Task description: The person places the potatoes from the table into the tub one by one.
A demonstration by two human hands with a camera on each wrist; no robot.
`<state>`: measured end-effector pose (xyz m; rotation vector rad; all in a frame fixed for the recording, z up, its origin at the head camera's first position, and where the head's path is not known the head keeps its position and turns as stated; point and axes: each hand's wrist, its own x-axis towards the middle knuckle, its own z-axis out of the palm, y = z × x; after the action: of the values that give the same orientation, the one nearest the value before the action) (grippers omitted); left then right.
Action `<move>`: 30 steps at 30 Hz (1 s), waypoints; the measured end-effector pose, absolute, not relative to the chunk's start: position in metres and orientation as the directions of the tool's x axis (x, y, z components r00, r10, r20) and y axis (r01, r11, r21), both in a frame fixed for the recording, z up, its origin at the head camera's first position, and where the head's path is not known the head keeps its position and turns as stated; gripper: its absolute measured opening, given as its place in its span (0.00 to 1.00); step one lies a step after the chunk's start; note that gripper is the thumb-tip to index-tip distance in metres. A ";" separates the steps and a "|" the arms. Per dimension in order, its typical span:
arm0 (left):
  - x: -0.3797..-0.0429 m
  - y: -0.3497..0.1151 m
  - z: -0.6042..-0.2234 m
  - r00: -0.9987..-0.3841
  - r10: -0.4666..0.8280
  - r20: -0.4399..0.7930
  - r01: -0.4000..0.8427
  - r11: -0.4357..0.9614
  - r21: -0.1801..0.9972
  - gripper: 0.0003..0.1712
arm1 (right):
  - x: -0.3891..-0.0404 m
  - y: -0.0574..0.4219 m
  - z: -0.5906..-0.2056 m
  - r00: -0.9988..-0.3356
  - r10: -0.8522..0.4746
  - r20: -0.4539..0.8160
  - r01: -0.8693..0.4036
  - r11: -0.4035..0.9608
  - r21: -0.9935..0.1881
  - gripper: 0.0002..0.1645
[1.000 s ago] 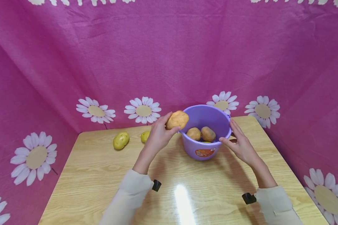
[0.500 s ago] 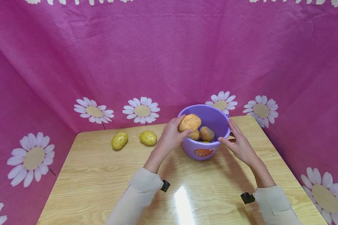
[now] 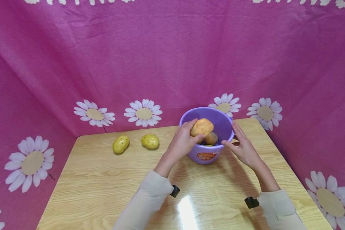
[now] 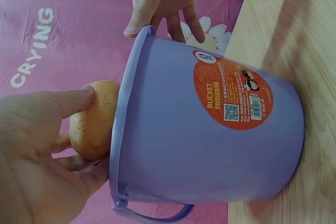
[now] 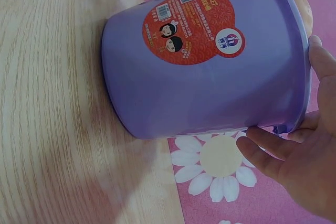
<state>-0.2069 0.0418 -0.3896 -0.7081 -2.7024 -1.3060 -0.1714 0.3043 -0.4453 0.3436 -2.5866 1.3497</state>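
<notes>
My left hand (image 3: 181, 142) holds a tan potato (image 3: 202, 126) over the mouth of the purple bucket (image 3: 195, 152). In the left wrist view, the thumb and fingers hold this potato (image 4: 93, 124) right at the rim. My right hand (image 3: 245, 151) steadies the bucket's right side. Its thumb (image 5: 321, 56) lies over the rim, and its other fingers are outside near the handle joint. Inside the bucket, a brown potato (image 3: 211, 138) shows beneath the held one, with a bit of something yellow below; the rest is hidden.
Two yellow potatoes, one farther left (image 3: 120, 144) and one nearer the bucket (image 3: 150, 141), lie on the wooden table (image 3: 109, 182). A pink cloth (image 3: 172, 64) with white daisies hangs behind and at both sides. The bucket stands near the table's back edge.
My left hand has moved right, carrying the potato from the bucket's left rim to over its opening. The nearer yellow potato has come fully into view. My right hand stays on the bucket.
</notes>
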 end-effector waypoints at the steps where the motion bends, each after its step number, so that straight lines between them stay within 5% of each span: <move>1: -0.207 0.043 -0.390 -0.892 0.378 0.246 0.429 0.543 0.722 0.40 | -0.171 0.304 -0.445 -0.953 -0.110 0.283 -0.295 0.556 -0.777 0.53; 30: -0.206 0.033 -0.396 -0.883 0.345 0.316 0.459 0.501 0.734 0.30 | -0.172 0.305 -0.445 -0.956 -0.117 0.270 -0.287 0.571 -0.769 0.53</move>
<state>-0.2060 0.0326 -0.3961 -0.7027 -2.6089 -1.3338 -0.1721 0.3050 -0.4452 0.3396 -2.6123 1.3303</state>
